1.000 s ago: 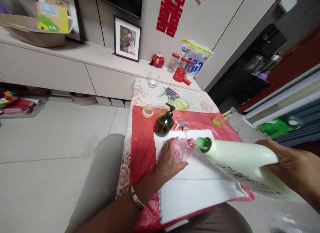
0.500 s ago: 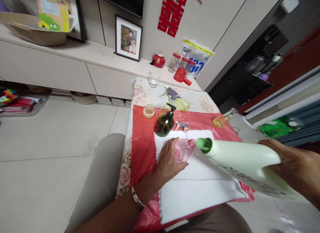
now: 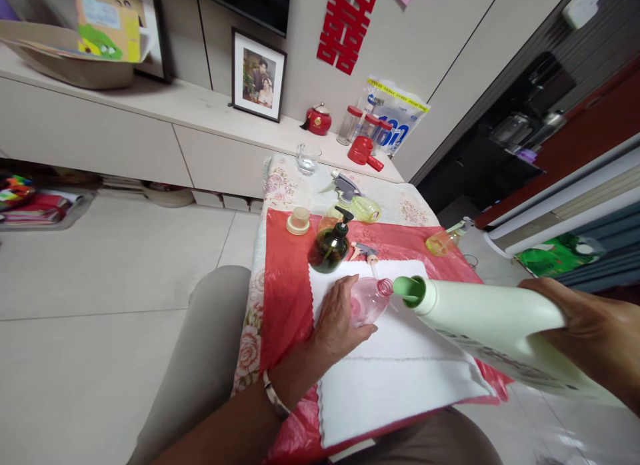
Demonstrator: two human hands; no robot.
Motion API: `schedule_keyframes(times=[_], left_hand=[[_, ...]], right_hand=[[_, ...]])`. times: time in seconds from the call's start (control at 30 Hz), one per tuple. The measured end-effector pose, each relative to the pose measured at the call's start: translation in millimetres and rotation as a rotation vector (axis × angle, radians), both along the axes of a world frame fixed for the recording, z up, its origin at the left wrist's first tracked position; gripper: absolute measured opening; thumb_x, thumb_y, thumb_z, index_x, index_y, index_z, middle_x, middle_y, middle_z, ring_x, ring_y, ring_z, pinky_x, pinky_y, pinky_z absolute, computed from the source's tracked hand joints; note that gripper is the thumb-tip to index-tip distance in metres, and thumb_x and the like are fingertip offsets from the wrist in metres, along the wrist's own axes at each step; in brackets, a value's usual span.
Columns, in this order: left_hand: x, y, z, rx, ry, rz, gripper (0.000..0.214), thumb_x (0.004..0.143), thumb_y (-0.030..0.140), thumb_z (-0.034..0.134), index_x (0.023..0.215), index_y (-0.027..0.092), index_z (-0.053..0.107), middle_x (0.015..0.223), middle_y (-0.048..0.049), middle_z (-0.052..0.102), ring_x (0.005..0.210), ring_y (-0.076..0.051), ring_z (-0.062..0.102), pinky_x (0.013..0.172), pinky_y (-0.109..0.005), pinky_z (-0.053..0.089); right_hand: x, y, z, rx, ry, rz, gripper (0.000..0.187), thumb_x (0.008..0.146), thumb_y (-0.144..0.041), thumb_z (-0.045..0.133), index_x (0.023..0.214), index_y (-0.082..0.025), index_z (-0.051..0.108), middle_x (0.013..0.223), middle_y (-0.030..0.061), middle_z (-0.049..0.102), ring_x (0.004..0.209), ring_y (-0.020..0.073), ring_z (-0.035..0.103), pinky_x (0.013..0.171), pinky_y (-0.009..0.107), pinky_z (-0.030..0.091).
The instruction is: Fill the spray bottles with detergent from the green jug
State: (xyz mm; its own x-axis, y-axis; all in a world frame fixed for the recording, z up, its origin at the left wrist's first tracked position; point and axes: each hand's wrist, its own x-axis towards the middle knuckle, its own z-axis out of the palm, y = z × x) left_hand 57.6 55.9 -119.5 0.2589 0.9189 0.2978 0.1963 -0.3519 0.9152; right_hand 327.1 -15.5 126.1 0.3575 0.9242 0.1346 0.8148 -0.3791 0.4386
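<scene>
My left hand [image 3: 340,322] is wrapped round a clear pink bottle [image 3: 370,300], tilted with its open neck towards the right. By its handle, my right hand [image 3: 590,325] grips a large pale green detergent jug [image 3: 490,312], held nearly on its side. The jug's green spout [image 3: 410,289] is right at the pink bottle's mouth; I cannot make out a stream between them. Behind the bottle a pink-and-grey spray head [image 3: 366,253] lies by the edge of the white cloth [image 3: 380,392]. Close to my left hand stands a dark green pump bottle [image 3: 330,248].
A pale cap [image 3: 299,221] sits on the red plastic sheet [image 3: 285,285]. Farther back are a yellow spray bottle [image 3: 365,208] lying down and a glass cup [image 3: 307,158]. Another yellow spray bottle [image 3: 445,240] is at the table's right edge. A cabinet [image 3: 215,155] runs behind.
Almost nothing differs. Both hands, the pink bottle and the jug keep the same poses; the whole view has shifted very slightly.
</scene>
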Motion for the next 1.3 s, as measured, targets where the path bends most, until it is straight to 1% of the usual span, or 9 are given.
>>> schedule_keyframes(times=[0.27, 0.4, 0.57, 0.63, 0.77, 0.87, 0.97, 1.1, 1.3], left_hand=[[0, 0, -0.3, 0.009, 0.019, -0.005, 0.096, 0.061, 0.016, 0.085, 0.142, 0.019, 0.033, 0.138, -0.0172, 0.051, 0.132, -0.038, 0.050, 0.113, -0.058, 0.043], [0, -1, -0.7, 0.016, 0.016, 0.000, 0.096, 0.061, 0.016, 0.085, 0.142, 0.018, 0.033, 0.138, -0.0175, 0.051, 0.132, -0.038, 0.051, 0.113, -0.058, 0.043], [0, 0, -1.3, 0.025, 0.017, -0.001, 0.098, 0.060, 0.016, 0.086, 0.142, 0.017, 0.033, 0.138, -0.0179, 0.051, 0.132, -0.038, 0.050, 0.113, -0.058, 0.043], [1, 0, -1.6, 0.026, 0.017, 0.002, 0.098, 0.060, 0.016, 0.086, 0.142, 0.018, 0.033, 0.138, -0.0175, 0.051, 0.132, -0.038, 0.051, 0.113, -0.058, 0.044], [2, -1, -2.4, 0.029, 0.011, 0.006, 0.098, 0.060, 0.015, 0.086, 0.142, 0.020, 0.032, 0.138, -0.0160, 0.051, 0.131, -0.037, 0.051, 0.112, -0.058, 0.044], [2, -1, -2.9, 0.037, 0.007, 0.007, 0.099, 0.060, 0.015, 0.086, 0.143, 0.021, 0.032, 0.138, -0.0159, 0.051, 0.131, -0.037, 0.051, 0.112, -0.059, 0.044], [2, 0, -3.0, 0.035, 0.010, 0.002, 0.098, 0.061, 0.016, 0.086, 0.143, 0.020, 0.032, 0.138, -0.0164, 0.051, 0.131, -0.038, 0.051, 0.112, -0.059, 0.044], [1, 0, -3.1, 0.038, 0.012, -0.002, 0.099, 0.061, 0.016, 0.086, 0.143, 0.022, 0.031, 0.138, -0.0157, 0.050, 0.132, -0.038, 0.051, 0.112, -0.059, 0.044], [2, 0, -4.1, 0.052, 0.015, 0.003, 0.099, 0.061, 0.016, 0.086, 0.143, 0.022, 0.031, 0.138, -0.0158, 0.050, 0.131, -0.038, 0.051, 0.112, -0.059, 0.045]], right_hand=[[10, -2, -1.7, -0.008, -0.063, 0.033, 0.046, 0.063, -0.048, 0.061, 0.109, -0.048, 0.069, 0.074, -0.0013, 0.069, 0.053, 0.0209, 0.058, 0.052, 0.027, 0.038], [13, -2, -1.6, -0.021, -0.072, 0.059, 0.043, 0.065, -0.046, 0.062, 0.107, -0.047, 0.069, 0.070, -0.0015, 0.067, 0.051, 0.0201, 0.057, 0.051, 0.027, 0.038], [18, -5, -5.5, 0.024, -0.107, 0.196, 0.035, 0.069, -0.042, 0.060, 0.103, -0.045, 0.068, 0.068, -0.0031, 0.066, 0.049, 0.0201, 0.056, 0.050, 0.027, 0.037], [16, -5, -5.2, 0.032, -0.112, 0.224, 0.033, 0.071, -0.042, 0.058, 0.102, -0.045, 0.067, 0.069, -0.0033, 0.066, 0.049, 0.0207, 0.056, 0.049, 0.027, 0.037], [9, -2, 0.4, -0.010, -0.081, 0.166, 0.032, 0.071, -0.046, 0.055, 0.101, -0.046, 0.068, 0.069, -0.0031, 0.067, 0.050, 0.0218, 0.058, 0.048, 0.027, 0.036], [8, -2, 3.1, -0.033, -0.059, 0.148, 0.033, 0.070, -0.045, 0.056, 0.101, -0.047, 0.068, 0.072, -0.0037, 0.068, 0.053, 0.0226, 0.061, 0.047, 0.026, 0.036], [13, -4, 0.9, -0.019, -0.094, 0.189, 0.034, 0.070, -0.042, 0.057, 0.102, -0.047, 0.067, 0.069, -0.0036, 0.066, 0.052, 0.0223, 0.060, 0.047, 0.026, 0.035], [17, -6, -3.0, 0.042, -0.146, 0.265, 0.032, 0.071, -0.040, 0.058, 0.102, -0.044, 0.067, 0.067, -0.0031, 0.065, 0.049, 0.0214, 0.058, 0.047, 0.026, 0.035], [15, -5, 1.5, 0.006, -0.113, 0.248, 0.030, 0.073, -0.043, 0.057, 0.101, -0.045, 0.066, 0.064, -0.0048, 0.064, 0.047, 0.0208, 0.058, 0.044, 0.024, 0.032]])
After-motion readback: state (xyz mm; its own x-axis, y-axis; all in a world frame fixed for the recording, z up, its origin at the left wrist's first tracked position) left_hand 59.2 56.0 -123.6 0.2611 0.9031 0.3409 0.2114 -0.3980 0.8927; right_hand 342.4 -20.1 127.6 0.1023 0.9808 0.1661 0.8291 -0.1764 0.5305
